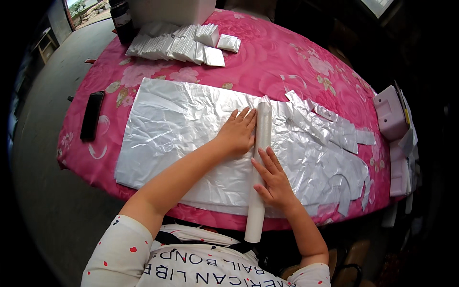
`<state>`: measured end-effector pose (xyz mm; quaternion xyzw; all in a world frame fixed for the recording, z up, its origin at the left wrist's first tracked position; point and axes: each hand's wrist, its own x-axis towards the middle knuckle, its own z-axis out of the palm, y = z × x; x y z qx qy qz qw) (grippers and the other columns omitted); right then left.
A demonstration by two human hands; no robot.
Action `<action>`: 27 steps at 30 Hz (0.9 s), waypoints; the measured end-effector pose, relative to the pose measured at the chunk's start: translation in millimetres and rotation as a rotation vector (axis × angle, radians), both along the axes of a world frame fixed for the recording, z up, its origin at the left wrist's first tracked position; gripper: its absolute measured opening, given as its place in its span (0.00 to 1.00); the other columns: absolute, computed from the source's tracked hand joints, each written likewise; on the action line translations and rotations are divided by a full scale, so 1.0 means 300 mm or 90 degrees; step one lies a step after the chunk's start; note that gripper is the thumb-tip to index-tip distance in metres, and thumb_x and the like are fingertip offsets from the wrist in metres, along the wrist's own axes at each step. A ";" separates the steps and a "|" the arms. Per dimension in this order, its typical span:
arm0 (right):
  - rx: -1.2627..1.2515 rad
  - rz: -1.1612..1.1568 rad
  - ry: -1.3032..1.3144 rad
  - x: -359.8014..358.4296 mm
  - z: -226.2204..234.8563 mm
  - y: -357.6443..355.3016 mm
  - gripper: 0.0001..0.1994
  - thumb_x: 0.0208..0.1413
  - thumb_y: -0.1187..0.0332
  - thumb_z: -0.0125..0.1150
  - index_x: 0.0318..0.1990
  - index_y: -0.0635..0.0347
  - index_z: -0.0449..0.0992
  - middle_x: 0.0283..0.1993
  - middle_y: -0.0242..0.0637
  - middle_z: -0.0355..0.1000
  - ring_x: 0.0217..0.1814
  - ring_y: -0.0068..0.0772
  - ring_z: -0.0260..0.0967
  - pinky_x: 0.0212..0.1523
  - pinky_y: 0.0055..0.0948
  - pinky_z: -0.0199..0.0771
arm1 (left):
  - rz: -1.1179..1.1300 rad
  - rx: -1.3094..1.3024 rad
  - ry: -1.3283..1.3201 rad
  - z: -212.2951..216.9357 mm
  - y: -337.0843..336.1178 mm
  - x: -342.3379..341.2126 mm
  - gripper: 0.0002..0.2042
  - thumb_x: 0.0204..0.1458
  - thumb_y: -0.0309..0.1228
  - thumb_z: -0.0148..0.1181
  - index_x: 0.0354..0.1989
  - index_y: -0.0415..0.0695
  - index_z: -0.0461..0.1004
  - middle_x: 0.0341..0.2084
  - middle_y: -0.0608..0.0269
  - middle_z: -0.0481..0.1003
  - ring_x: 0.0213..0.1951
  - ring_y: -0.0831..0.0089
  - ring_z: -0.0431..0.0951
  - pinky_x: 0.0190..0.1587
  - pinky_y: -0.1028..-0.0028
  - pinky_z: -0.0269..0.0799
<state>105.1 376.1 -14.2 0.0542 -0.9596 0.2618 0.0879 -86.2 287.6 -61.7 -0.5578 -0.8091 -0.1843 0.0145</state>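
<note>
Left hand point(237, 134) lies flat and open on the crinkled silver foil sheet point(167, 129); right hand point(271, 182), fingers spread, rests on the long white cardboard tube point(261, 143), hiding its middle, on the pink floral desk point(267, 62)

Both hands flat, left hand point(236, 134) and right hand point(271, 179), fingers outstretched.

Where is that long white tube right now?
In the head view, the long white tube lies mid-table on the silver foil sheet, between the left hand and right hand, both touching it.
</note>
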 end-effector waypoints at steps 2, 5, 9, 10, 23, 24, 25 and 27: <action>-0.017 -0.005 0.016 0.011 -0.002 -0.004 0.29 0.52 0.56 0.53 0.59 0.64 0.63 0.67 0.51 0.49 0.71 0.53 0.41 0.67 0.41 0.45 | -0.008 0.011 -0.008 0.001 -0.030 0.017 0.29 0.55 0.41 0.43 0.62 0.34 0.54 0.64 0.50 0.52 0.66 0.59 0.48 0.66 0.59 0.40; -0.197 -0.040 0.038 0.087 -0.041 0.018 0.30 0.54 0.54 0.51 0.59 0.66 0.62 0.66 0.53 0.51 0.69 0.53 0.46 0.66 0.40 0.48 | -0.045 0.035 -0.012 0.054 -0.116 0.021 0.29 0.54 0.40 0.49 0.61 0.35 0.56 0.63 0.50 0.53 0.66 0.57 0.48 0.66 0.58 0.41; -0.062 -0.015 0.004 0.122 -0.026 0.032 0.31 0.56 0.51 0.47 0.60 0.66 0.60 0.67 0.51 0.51 0.69 0.52 0.47 0.67 0.40 0.46 | -0.017 0.055 0.029 0.097 -0.289 -0.001 0.29 0.53 0.40 0.52 0.59 0.34 0.58 0.62 0.50 0.54 0.66 0.57 0.49 0.66 0.58 0.42; -0.026 0.005 -0.002 0.109 -0.019 0.021 0.31 0.56 0.51 0.47 0.61 0.65 0.59 0.67 0.50 0.50 0.70 0.51 0.45 0.67 0.40 0.45 | 0.004 0.043 0.040 0.096 -0.329 -0.010 0.30 0.53 0.41 0.52 0.60 0.34 0.57 0.63 0.50 0.54 0.66 0.57 0.48 0.66 0.58 0.42; -0.296 0.452 0.081 -0.294 0.144 -0.487 0.21 0.55 0.65 0.52 0.56 0.60 0.66 0.61 0.42 0.62 0.67 0.47 0.52 0.64 0.42 0.53 | 0.183 -0.035 0.063 0.093 -0.828 -0.022 0.25 0.52 0.35 0.54 0.57 0.36 0.62 0.58 0.49 0.61 0.62 0.56 0.58 0.62 0.58 0.51; -0.263 0.382 0.109 -0.306 0.127 -0.447 0.21 0.54 0.65 0.53 0.56 0.60 0.67 0.60 0.42 0.62 0.66 0.46 0.53 0.63 0.43 0.54 | 0.209 -0.014 0.030 0.115 -0.883 -0.001 0.24 0.52 0.34 0.54 0.56 0.36 0.62 0.58 0.49 0.62 0.61 0.55 0.59 0.62 0.58 0.52; -0.165 0.326 0.113 -0.323 0.098 -0.397 0.23 0.54 0.63 0.53 0.57 0.58 0.65 0.62 0.41 0.60 0.67 0.46 0.52 0.64 0.43 0.52 | 0.235 0.012 -0.002 0.143 -0.933 0.025 0.23 0.52 0.33 0.53 0.56 0.36 0.62 0.57 0.48 0.62 0.61 0.54 0.60 0.61 0.58 0.53; -0.023 0.266 0.107 -0.354 0.019 -0.356 0.24 0.54 0.61 0.53 0.59 0.56 0.63 0.65 0.40 0.56 0.69 0.45 0.48 0.65 0.45 0.49 | 0.279 0.065 -0.069 0.175 -1.021 0.080 0.22 0.52 0.32 0.53 0.55 0.35 0.63 0.56 0.47 0.64 0.59 0.53 0.62 0.60 0.60 0.55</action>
